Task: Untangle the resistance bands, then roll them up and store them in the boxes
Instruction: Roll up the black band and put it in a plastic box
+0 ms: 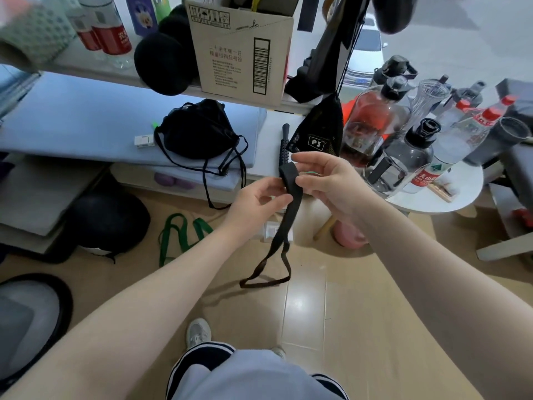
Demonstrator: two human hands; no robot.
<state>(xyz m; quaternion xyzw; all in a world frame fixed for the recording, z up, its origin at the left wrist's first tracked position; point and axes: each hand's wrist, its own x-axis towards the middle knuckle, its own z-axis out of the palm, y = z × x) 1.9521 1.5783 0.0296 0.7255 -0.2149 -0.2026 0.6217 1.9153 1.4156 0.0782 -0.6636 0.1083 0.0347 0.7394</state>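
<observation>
pinching the folded top of the black resistance band (291, 197) between both hands, left hand (253, 203) and right hand (331, 177) fingers start the roll while its loop hangs free above the floor (331, 298).

The cardboard box (240, 50) carries a barcode, handling symbols, a scissors mark and Chinese print too small to read. The black mesh bag (317, 131) has a label reading "P3 PRO". Bottle labels (424, 177) show red Chinese characters, unreadable.
</observation>
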